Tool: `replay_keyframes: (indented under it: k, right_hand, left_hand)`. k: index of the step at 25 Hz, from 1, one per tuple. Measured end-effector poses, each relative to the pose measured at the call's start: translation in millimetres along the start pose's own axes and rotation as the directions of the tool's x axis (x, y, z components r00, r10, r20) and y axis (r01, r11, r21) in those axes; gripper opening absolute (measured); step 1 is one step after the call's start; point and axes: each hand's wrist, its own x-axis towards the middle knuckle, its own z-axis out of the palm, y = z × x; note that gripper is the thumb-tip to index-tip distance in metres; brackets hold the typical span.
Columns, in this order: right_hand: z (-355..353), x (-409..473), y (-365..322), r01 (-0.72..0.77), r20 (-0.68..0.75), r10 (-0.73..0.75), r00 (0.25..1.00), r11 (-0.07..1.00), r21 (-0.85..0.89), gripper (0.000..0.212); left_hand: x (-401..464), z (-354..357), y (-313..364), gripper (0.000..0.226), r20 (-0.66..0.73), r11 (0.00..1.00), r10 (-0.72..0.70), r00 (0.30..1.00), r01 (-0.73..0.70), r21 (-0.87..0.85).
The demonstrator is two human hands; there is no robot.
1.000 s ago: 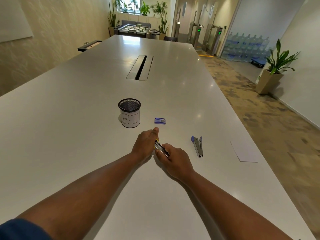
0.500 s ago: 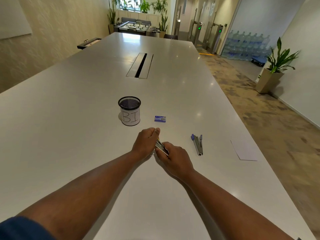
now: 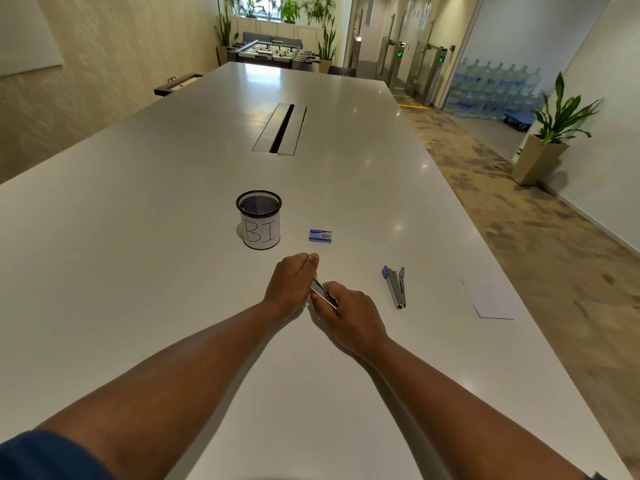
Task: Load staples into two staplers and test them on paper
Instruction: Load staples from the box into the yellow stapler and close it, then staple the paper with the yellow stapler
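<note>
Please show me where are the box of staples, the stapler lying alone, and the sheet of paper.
box of staples [image 3: 320, 235], head view, top face.
stapler lying alone [image 3: 396, 288], head view, metal body.
sheet of paper [image 3: 487, 299], head view, middle.

A long white table [image 3: 173, 209] with a slotted cable hatch [image 3: 280, 129] runs toward a foosball table [image 3: 273, 51] and potted plants by a bright window [image 3: 258, 3]. Patterned carpet [image 3: 512, 209] leads right past a planter [image 3: 540, 157] to stacked water bottles [image 3: 495, 86].

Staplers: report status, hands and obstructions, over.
Left hand and right hand both grip one stapler. Blue stapler lies open, untouched. Staple box and paper unobstructed.
</note>
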Motion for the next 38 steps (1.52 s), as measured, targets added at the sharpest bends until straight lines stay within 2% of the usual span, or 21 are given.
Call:
replay_keyframes:
  k: [7, 9, 13, 16, 20, 24, 29, 33, 38]
  right_hand:
    - [-2.5, 0.1, -3.2, -0.038, -0.049, 0.038, 0.998, 0.999, 0.013, 0.038]
    - [-3.5, -0.5, -3.7, -0.040, -0.053, 0.041, 0.998, 0.999, 0.031, 0.030]
    - [-5.0, -2.0, -6.4, -0.107, -0.119, 0.114, 0.986, 0.992, 0.062, 0.012]
    - [-9.4, -7.0, -6.1, -0.150, -0.179, 0.167, 0.970, 0.983, 0.107, 0.014]
    - [-16.5, -18.8, -0.7, -0.217, -0.236, 0.249, 0.939, 0.964, 0.154, 0.021]
    - [-27.9, -29.2, 10.0, -0.299, -0.324, 0.352, 0.878, 0.933, 0.201, 0.024]
    - [-55.6, -48.5, 37.1, -0.372, -0.402, 0.434, 0.806, 0.900, 0.225, 0.024]
    - [-84.7, -62.4, 67.5, -0.448, -0.463, 0.518, 0.719, 0.855, 0.260, 0.021]
    - [-122.8, -82.4, 115.4, -0.532, -0.521, 0.589, 0.617, 0.801, 0.276, 0.017]
  left_hand:
    - [-1.1, -0.8, -5.8, 0.038, 0.037, 0.963, -0.064, 0.997, 0.072, -0.260]
    - [0.1, -0.1, -8.5, 0.037, 0.047, 0.949, -0.072, 0.996, 0.082, -0.303]
    - [3.2, 2.1, -17.0, 0.035, 0.034, 0.947, -0.073, 0.997, 0.080, -0.312]
    - [1.7, 5.4, -17.8, 0.034, -0.007, 0.958, -0.076, 0.997, 0.071, -0.279]
    - [-10.5, 14.5, -16.0, 0.038, 0.015, 0.978, -0.031, 0.999, 0.033, -0.204]
    - [-27.1, 26.0, -1.5, 0.039, 0.091, 0.996, 0.072, 0.993, -0.066, -0.060]
    - [-49.1, 62.9, 30.2, 0.034, 0.186, 0.980, 0.088, 0.979, -0.052, -0.193]
    - [-63.4, 109.7, 50.7, 0.031, 0.258, 0.966, 0.106, 0.960, -0.038, -0.257]
    - [-60.2, 158.0, 69.0, 0.018, 0.372, 0.975, 0.203, 0.906, -0.155, -0.157]
